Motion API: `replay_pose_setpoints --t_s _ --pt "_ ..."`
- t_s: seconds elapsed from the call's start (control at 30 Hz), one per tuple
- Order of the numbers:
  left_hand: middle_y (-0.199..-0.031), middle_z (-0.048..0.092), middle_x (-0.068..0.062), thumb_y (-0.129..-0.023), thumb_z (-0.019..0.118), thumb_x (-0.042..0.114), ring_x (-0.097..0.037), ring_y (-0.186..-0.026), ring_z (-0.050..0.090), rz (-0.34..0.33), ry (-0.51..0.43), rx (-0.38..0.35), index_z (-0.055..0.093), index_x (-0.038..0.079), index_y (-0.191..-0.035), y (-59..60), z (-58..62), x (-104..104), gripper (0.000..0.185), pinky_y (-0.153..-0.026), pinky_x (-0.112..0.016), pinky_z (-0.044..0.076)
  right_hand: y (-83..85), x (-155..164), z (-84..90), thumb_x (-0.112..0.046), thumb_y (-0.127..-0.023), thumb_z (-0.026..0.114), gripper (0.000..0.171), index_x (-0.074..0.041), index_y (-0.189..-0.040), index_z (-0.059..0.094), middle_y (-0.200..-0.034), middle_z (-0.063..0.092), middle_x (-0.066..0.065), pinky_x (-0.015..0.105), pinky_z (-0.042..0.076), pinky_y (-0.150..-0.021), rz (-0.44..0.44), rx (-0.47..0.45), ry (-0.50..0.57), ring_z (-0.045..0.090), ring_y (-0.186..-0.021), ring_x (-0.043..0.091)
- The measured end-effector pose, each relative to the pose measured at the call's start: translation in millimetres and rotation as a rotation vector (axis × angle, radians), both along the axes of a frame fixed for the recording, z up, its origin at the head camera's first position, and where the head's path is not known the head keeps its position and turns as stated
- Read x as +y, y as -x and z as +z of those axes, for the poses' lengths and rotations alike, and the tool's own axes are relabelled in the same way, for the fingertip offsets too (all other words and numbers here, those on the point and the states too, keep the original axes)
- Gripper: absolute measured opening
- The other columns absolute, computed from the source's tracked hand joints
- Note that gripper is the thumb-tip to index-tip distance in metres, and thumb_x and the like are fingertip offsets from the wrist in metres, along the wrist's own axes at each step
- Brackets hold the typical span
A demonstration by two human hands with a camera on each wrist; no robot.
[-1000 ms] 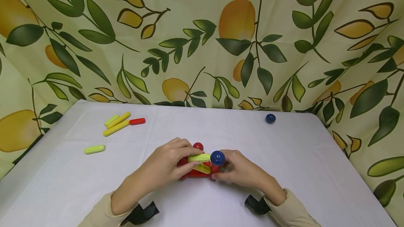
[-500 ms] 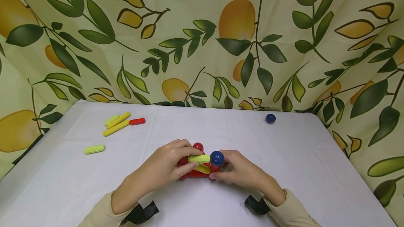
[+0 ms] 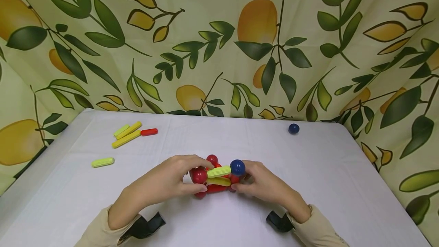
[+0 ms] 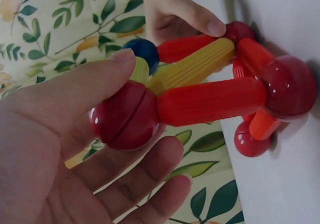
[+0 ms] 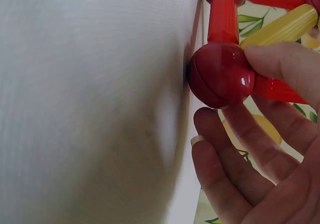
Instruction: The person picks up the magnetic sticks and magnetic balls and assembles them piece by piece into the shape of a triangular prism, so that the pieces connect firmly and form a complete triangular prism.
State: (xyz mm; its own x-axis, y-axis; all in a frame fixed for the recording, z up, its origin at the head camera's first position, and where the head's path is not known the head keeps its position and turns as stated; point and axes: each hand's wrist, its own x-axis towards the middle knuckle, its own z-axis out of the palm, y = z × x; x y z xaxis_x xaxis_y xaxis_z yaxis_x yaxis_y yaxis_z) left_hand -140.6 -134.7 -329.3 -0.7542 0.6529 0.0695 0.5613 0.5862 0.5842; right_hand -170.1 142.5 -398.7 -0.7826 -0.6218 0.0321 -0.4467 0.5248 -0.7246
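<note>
A toy frame of balls and rods stands on the table between both hands. My left hand (image 3: 164, 176) curves round its upper red ball (image 3: 199, 175), thumb at the near side and fingers behind. From that ball a light green rod (image 3: 218, 172) runs to a blue ball (image 3: 237, 167) at the upper right. A yellow rod (image 4: 195, 67) slants between upper left and lower right corners. My right hand (image 3: 264, 184) grips the frame's right corner, its thumb against the upright red rod just above the lower red ball (image 5: 221, 75).
Several yellow, light green and red rods (image 3: 127, 139) lie together at the back left, with a single light green rod (image 3: 103, 162) nearer. A loose blue ball (image 3: 294, 129) sits at the back right of the white-covered table (image 3: 322, 170). Patterned curtain (image 3: 219, 60) hangs behind.
My left hand has slid left off the light green rod onto the upper red ball, which now shows. The light green rod tilts up toward the blue ball. My right hand keeps its place.
</note>
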Motion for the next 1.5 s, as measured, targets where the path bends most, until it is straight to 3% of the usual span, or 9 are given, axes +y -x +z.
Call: replay_pose_setpoints --t_s 0.23,0.47,0.57,0.7,0.9,1.0,1.1,1.27,1.5 --pt "-0.119 0.068 0.005 -0.085 0.08 0.024 -0.004 -0.098 0.06 -0.065 -0.041 -0.075 0.064 0.018 -0.126 -3.3 -0.3 5 0.045 -0.085 -0.025 0.055 1.6 3 -2.2 -0.014 -0.086 0.075 0.019 -0.02 -0.104 0.069 -0.093 0.068 -0.01 0.023 0.054 -0.077 -0.076 0.038 0.002 0.062 -0.084 0.007" --pt "-0.124 0.068 0.003 -0.086 0.078 0.022 -0.006 -0.098 0.062 -0.126 -0.077 -0.107 0.063 0.018 -0.128 -2.6 -2.4 8 0.045 -0.086 -0.027 0.055 2.5 2 -0.8 -0.015 -0.087 0.074 0.011 -0.012 -0.097 0.07 -0.086 0.068 -0.004 0.018 0.053 -0.069 -0.185 0.056 -0.055 0.06 -0.077 0.008" --pt "-0.123 0.069 0.0 -0.085 0.079 0.017 -0.013 -0.1 0.065 -0.093 -0.066 -0.108 0.062 0.015 -0.13 4.0 -5.6 3 0.048 -0.087 -0.032 0.056 2.1 1 0.9 -0.015 -0.088 0.074 0.011 -0.011 -0.097 0.069 -0.078 0.066 -0.006 0.019 0.051 -0.064 -0.204 0.05 -0.077 0.058 -0.071 0.008" --pt "-0.117 0.07 -0.001 -0.086 0.077 0.014 -0.019 -0.103 0.064 0.006 0.006 -0.061 0.064 0.013 -0.128 16.2 -17.4 -3 0.044 -0.089 -0.039 0.056 -0.9 1 4.1 -0.016 -0.087 0.074 0.023 -0.008 -0.106 0.064 -0.076 0.066 -0.007 0.021 0.05 -0.062 -0.201 -0.015 -0.096 0.058 -0.068 0.008" --pt "-0.12 0.069 -0.002 -0.088 0.074 0.015 -0.022 -0.11 0.063 0.118 0.107 -0.019 0.066 0.013 -0.126 29.9 -40.9 -8 0.038 -0.095 -0.043 0.053 -5.8 0 7.8 -0.025 -0.084 0.079 0.043 -0.006 -0.116 0.056 -0.091 0.071 -0.001 0.021 0.052 -0.066 -0.138 -0.085 -0.087 0.062 -0.075 0.008" --pt "-0.115 0.07 0.0 -0.088 0.074 0.015 -0.018 -0.103 0.062 0.129 0.124 -0.029 0.068 0.012 -0.123 33.6 -47.3 -10 0.035 -0.091 -0.038 0.054 -6.4 -1 8.9 -0.028 -0.082 0.082 0.049 -0.007 -0.119 0.057 -0.104 0.071 0.003 0.024 0.055 -0.073 -0.115 -0.095 -0.077 0.065 -0.085 0.012" --pt "-0.106 0.071 0.003 -0.088 0.075 0.015 -0.014 -0.09 0.059 0.14 0.125 -0.042 0.071 0.013 -0.118 35.9 -49.0 -10 0.031 -0.079 -0.028 0.052 -6.4 -1 8.3 -0.029 -0.079 0.084 0.051 -0.01 -0.119 0.059 -0.114 0.067 0.003 0.033 0.055 -0.087 -0.087 -0.12 -0.066 0.064 -0.101 0.017" --pt "-0.092 0.069 0.008 -0.085 0.078 0.02 -0.011 -0.083 0.056 0.148 0.118 -0.059 0.073 0.014 -0.112 37.0 -48.9 -11 0.028 -0.071 -0.023 0.047 -8.1 -4 2.2 -0.04 -0.076 0.085 0.057 -0.019 -0.122 0.059 -0.123 0.061 -0.004 0.048 0.045 -0.106 -0.023 -0.117 -0.029 0.055 -0.12 0.017" --pt "-0.084 0.066 0.009 -0.084 0.079 0.023 -0.008 -0.079 0.056 0.101 0.092 -0.072 0.073 0.015 -0.109 35.8 -50.0 -9 0.027 -0.068 -0.021 0.048 -10.0 -7 -3.5 -0.043 -0.075 0.085 0.051 -0.021 -0.115 0.061 -0.112 0.063 -0.01 0.035 0.049 -0.093 -0.043 -0.087 -0.009 0.057 -0.108 0.012"
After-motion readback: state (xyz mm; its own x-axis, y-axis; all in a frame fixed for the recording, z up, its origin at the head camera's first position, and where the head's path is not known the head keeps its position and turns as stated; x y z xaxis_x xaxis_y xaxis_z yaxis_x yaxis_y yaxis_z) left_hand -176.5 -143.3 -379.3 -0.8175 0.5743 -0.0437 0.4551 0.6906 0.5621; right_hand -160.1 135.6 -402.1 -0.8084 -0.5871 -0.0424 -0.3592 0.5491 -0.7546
